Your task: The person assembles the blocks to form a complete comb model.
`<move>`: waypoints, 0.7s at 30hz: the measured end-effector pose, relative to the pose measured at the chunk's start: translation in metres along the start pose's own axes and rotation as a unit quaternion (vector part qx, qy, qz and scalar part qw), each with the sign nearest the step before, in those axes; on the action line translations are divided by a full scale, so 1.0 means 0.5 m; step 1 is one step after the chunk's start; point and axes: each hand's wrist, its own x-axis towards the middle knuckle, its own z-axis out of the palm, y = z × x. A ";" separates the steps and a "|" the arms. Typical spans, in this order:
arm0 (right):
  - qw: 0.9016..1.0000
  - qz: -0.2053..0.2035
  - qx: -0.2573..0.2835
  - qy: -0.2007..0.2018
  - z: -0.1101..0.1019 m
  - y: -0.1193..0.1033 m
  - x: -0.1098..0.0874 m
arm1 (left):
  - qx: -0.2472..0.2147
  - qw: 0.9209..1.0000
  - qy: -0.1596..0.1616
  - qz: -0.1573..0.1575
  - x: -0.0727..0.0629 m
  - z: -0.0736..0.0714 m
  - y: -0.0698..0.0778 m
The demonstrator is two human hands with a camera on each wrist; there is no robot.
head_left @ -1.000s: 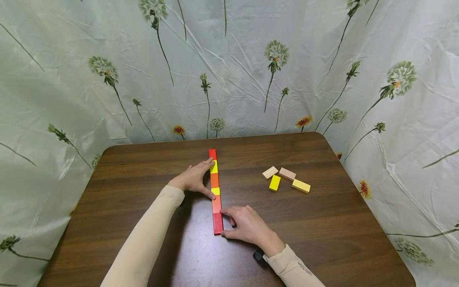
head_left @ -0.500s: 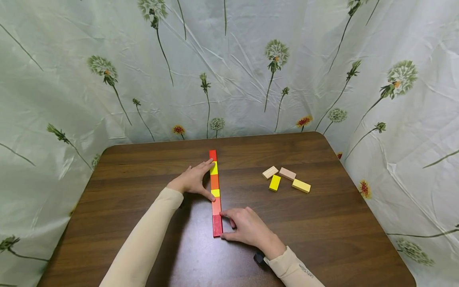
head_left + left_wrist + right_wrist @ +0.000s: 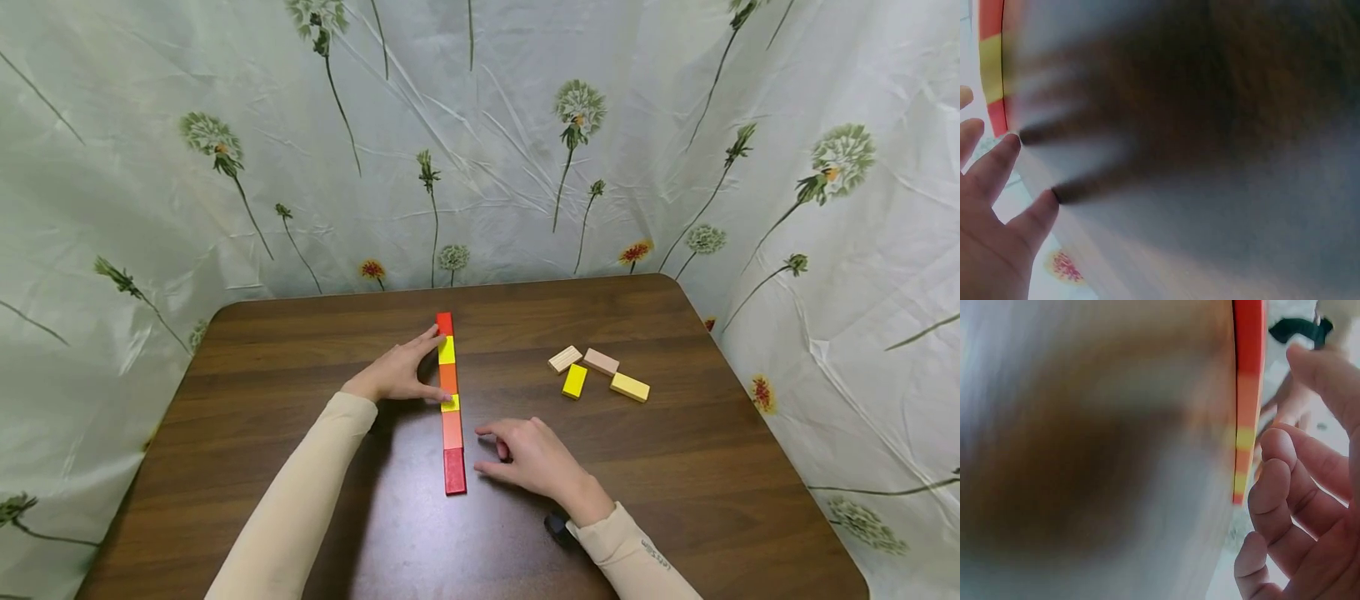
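Left hand (image 3: pixel 401 372) spread-fingered, unclenched, along the block row (image 3: pixel 448 379), right hand (image 3: pixel 536 457) just beside it (loosely bent, released)

Soft, even light fills the head view, with pale glare on the near part of the desk (image 3: pixel 712 500) and a dark shadow beside the left sleeve (image 3: pixel 296 492). Both wrist views look hazy, their broad shadows blurred

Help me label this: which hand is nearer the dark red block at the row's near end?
Right. The right hand is just right of the dark red block, not touching it; the left hand is farther up the row, by its yellow blocks.
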 end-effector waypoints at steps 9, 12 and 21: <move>0.997 0.060 -0.017 0.037 -0.075 0.097 -0.010 | -0.048 0.998 0.026 -0.036 0.003 -0.002 -0.033; 0.995 0.082 -0.033 0.054 -0.105 0.137 -0.018 | -0.052 0.997 0.029 -0.043 0.008 0.000 -0.036; 0.986 0.143 -0.078 0.036 -0.172 0.223 -0.047 | -0.051 0.997 0.029 -0.054 0.018 0.004 -0.030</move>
